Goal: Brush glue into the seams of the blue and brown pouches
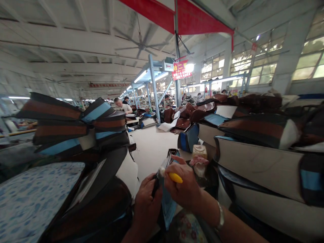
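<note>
In my left hand point(148, 202), closed around its near side, is a dark bag piece point(169, 202) with a light-blue face, held upright in front of me. My right hand point(183, 184) is closed on a yellow-handled tool point(175, 178), with the index finger stretched along the piece's upper edge. A whitish tip or tuft shows by the fingers at that edge; its exact kind is too blurred to make out. Just beyond the right hand stands a yellowish plastic container point(199, 151) with a crumpled pink cloth point(199, 161) against it.
Stacked dark, brown and blue bag panels point(63, 131) rise on the left, beside a blue-patterned cloth point(37, 199). More beige-sided panels point(258, 152) crowd the right. A white tabletop point(149, 145) lies ahead, with brown leather bags point(186, 111) behind. A co-worker point(125, 107) is farther back.
</note>
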A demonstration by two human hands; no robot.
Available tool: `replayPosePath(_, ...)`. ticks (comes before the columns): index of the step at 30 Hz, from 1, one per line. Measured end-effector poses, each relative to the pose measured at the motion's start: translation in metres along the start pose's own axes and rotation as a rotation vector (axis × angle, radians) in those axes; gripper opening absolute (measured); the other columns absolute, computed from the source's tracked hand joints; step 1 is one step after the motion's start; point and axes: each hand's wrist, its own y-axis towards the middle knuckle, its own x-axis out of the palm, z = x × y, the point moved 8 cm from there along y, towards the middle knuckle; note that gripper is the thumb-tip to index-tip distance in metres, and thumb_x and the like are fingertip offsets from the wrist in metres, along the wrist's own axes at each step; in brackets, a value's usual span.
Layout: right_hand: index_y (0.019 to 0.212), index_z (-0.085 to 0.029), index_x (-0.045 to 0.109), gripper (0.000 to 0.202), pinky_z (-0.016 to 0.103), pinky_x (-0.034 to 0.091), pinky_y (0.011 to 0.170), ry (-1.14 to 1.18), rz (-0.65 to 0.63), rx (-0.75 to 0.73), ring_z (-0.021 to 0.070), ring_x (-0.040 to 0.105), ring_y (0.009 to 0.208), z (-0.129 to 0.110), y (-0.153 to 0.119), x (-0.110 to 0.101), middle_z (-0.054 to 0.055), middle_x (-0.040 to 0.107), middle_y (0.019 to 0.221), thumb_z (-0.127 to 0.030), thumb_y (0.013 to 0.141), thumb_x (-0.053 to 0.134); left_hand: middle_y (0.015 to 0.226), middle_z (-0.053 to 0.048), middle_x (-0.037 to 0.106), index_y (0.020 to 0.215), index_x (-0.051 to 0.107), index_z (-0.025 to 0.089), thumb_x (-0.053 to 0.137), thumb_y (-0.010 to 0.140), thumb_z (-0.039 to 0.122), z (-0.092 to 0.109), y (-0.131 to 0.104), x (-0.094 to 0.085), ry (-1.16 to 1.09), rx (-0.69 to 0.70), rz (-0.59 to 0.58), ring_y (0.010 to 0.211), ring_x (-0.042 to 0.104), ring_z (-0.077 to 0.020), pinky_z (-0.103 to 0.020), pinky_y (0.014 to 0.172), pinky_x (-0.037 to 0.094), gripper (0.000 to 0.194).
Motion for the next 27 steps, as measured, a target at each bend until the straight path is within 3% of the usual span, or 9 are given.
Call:
replayPosePath(4,0.088,-0.023,0.058,0.01,0.044,0.049,0.098,0.157,0.198,0.175,0.0172,0.065,0.073,0.01,0.006,-0.016,0.0,0.064,0.074,-0.02,0.093,0.05,0.114,-0.011,0.07,0.101,0.071,0.018,0.051,0.088,0.028,0.001,0.003,0.0,0.046,0.039,0.009,0.107,0.066,-0.0249,-0.041,0.093,0.057,0.025)
replayPosePath(9,0.09,-0.022,0.063,0.008,0.033,0.055,0.069,0.326,0.547,0.418,0.0117,0.056,0.051,0.02,-0.002,-0.084,-0.005,0.059,0.062,-0.028,0.092,0.06,0.114,-0.009,0.07,0.099,0.07,0.019,0.051,0.091,0.029,0.016,0.025,-0.026,0.037,0.141,0.024,0.106,0.067,-0.0219,-0.035,0.094,0.056,0.023)
replayPosePath(12,0.089,-0.02,0.066,0.009,0.026,0.052,0.056,0.391,0.707,0.475,0.0081,0.052,0.046,0.014,-0.015,-0.128,-0.004,0.062,0.066,-0.028,0.088,0.068,0.12,-0.006,0.068,0.105,0.068,0.022,0.052,0.092,0.027,0.037,0.047,-0.039,-0.006,0.235,-0.137,0.108,0.065,-0.0195,-0.032,0.096,0.054,0.021)
replayPosePath(14,0.086,-0.019,0.066,0.011,0.02,0.047,0.048,0.427,0.806,0.528,0.0084,0.056,0.051,0.015,-0.027,-0.152,-0.001,0.066,0.075,-0.027,0.083,0.073,0.128,-0.004,0.064,0.11,0.066,0.023,0.052,0.093,0.027,0.05,0.064,-0.043,0.003,0.309,-0.206,0.119,0.058,-0.0205,-0.035,0.104,0.048,0.022)
replayPosePath(16,0.085,-0.018,0.067,0.014,0.016,0.041,0.041,0.46,0.907,0.586,0.0089,0.059,0.055,0.021,-0.041,-0.17,0.001,0.068,0.082,-0.026,0.079,0.076,0.136,-0.004,0.058,0.108,0.067,0.023,0.054,0.092,0.026,0.054,0.083,-0.042,0.06,0.339,-0.139,0.127,0.05,-0.024,-0.044,0.111,0.039,0.021)
replayPosePath(18,0.084,-0.017,0.067,0.016,0.015,0.04,0.041,0.495,0.972,0.636,0.0086,0.058,0.055,0.032,-0.056,-0.179,0.001,0.067,0.078,-0.026,0.077,0.078,0.137,-0.005,0.054,0.102,0.07,0.023,0.057,0.09,0.026,0.044,0.102,-0.025,0.112,0.274,-0.067,0.124,0.048,-0.027,-0.05,0.111,0.035,0.018)
replayPosePath(21,0.084,-0.015,0.067,0.018,0.013,0.041,0.043,0.601,0.974,0.737,0.0066,0.053,0.052,0.055,-0.08,-0.172,-0.002,0.063,0.068,-0.026,0.076,0.079,0.123,-0.006,0.057,0.1,0.073,0.024,0.06,0.086,0.023,0.007,0.119,0.028,0.096,0.084,-0.099,0.11,0.052,-0.0253,-0.048,0.104,0.04,0.019)
replayPosePath(24,0.083,-0.016,0.066,0.015,0.012,0.043,0.046,0.752,0.892,0.874,0.0052,0.048,0.048,0.077,-0.107,-0.143,-0.004,0.057,0.06,-0.028,0.081,0.075,0.11,-0.007,0.059,0.098,0.074,0.022,0.061,0.086,0.021,-0.034,0.121,0.08,0.058,-0.052,-0.133,0.108,0.054,-0.0237,-0.043,0.1,0.043,0.017)
replayPosePath(27,0.082,-0.019,0.065,0.015,0.013,0.047,0.049,0.914,0.826,1.007,0.0054,0.048,0.047,0.095,-0.136,-0.104,-0.006,0.055,0.057,-0.028,0.08,0.075,0.12,-0.009,0.059,0.105,0.068,0.017,0.059,0.09,0.028,-0.075,0.115,0.108,0.027,-0.234,-0.125,0.116,0.053,-0.0246,-0.047,0.104,0.04,0.02)
